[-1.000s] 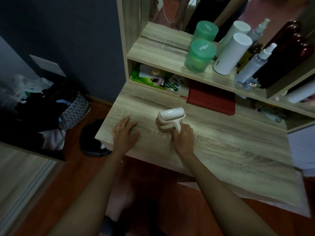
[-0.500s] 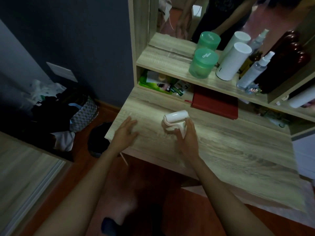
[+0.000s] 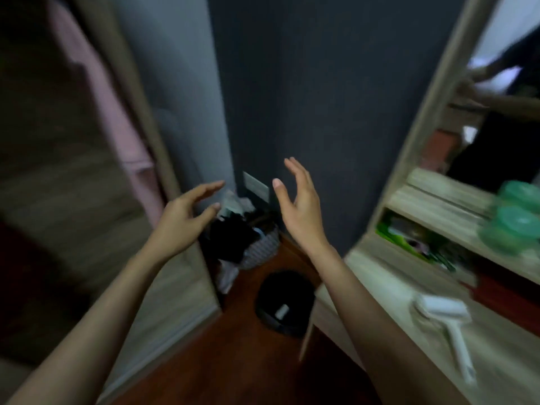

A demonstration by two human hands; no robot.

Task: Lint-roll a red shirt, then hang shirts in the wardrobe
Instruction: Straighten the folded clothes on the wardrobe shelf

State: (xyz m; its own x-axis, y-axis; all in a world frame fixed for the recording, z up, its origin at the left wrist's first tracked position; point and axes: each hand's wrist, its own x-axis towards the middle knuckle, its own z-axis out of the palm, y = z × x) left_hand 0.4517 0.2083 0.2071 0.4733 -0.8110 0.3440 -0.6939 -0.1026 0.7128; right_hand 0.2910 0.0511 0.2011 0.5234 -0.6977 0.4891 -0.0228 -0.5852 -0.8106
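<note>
Locating the lint roller (image 3: 447,311) first: found lying loose on the counter (image 3: 502,363) at lower right, white head toward the shelf unit, handle pointing toward the front edge, touched by nothing. Checking the hands next: left hand (image 3: 181,220) and right hand (image 3: 301,211) both raised in the air, well apart from the roller, fingers spread and relaxed, palms roughly facing each other, grasping nothing. Noting no red shirt anywhere in view; only a pink garment (image 3: 111,112) hanging inside the wardrobe (image 3: 187,287) at left, heavily blurred. Between wardrobe and counter, against the dark wall: a basket (image 3: 263,247) heaped with dark clothes and, nearer, a round black bin (image 3: 286,305) on the wooden floor. Above the counter: a shelf (image 3: 438,197) carrying green jars (image 3: 520,223), with a mirror (image 3: 496,97) behind. Judging from the released roller and the empty hands lifted on the wardrobe side: rolling step probably finished, hanging step about to begin. For the next move: find the shirt, out of frame at present; take hold at the collar or shoulders with both hands; keep the fabric clear of bin and basket; then carry it to the wardrobe rail, not visible here. Cannot tell whether a hanger is within reach.
</note>
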